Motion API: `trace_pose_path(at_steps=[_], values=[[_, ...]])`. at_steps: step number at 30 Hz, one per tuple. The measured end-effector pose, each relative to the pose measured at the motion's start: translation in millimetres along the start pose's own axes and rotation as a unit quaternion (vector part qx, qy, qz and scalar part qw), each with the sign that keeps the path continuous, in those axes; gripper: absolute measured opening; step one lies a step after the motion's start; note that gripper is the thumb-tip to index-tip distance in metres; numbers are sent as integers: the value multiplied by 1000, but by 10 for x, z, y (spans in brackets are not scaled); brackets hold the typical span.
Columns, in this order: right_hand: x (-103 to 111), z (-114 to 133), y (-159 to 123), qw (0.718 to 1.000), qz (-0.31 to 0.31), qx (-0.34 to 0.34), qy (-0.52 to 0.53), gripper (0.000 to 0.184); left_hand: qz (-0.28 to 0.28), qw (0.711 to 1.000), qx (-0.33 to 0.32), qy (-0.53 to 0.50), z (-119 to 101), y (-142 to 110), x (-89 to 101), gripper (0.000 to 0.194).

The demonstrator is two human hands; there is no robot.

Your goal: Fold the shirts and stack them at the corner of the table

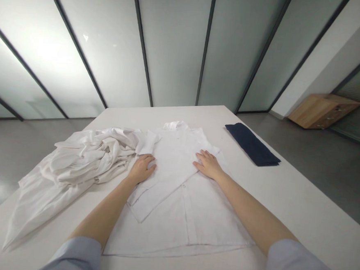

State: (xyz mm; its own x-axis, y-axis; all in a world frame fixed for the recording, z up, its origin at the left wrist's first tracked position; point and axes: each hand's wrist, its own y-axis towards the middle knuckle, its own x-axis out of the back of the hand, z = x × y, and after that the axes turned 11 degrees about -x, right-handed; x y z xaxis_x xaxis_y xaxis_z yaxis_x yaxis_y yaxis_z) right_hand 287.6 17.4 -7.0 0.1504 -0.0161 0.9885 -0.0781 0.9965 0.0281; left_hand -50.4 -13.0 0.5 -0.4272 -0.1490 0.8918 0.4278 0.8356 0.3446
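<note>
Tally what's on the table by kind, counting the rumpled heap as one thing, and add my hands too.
Spread-out white shirt: 1
Rumpled white fabric heap: 1
Folded navy cloth: 1
Hands: 2, the left hand and the right hand
Total: 5

I can't tell how many pieces make up the heap.

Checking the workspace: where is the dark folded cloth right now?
In the head view, the dark folded cloth lies on the table near its right edge, right of the laid-out white shirt.
</note>
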Motion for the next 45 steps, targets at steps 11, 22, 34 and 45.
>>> trace_pose_path(at_steps=[11,22,34,45], values=[[-14,-7,5,1000,-8,4,14,54,-18,1000,23,-3,-23,15,56,31],[-15,-26,-6,1000,-9,5,20,53,-15,1000,26,-10,-43,33,76,29],[-13,-45,9,1000,1,0,22,56,-34,997,55,-41,-41,5,41,31],[-16,-36,21,1000,2,6,24,56,-254,951,168,48,78,21,296,52]])
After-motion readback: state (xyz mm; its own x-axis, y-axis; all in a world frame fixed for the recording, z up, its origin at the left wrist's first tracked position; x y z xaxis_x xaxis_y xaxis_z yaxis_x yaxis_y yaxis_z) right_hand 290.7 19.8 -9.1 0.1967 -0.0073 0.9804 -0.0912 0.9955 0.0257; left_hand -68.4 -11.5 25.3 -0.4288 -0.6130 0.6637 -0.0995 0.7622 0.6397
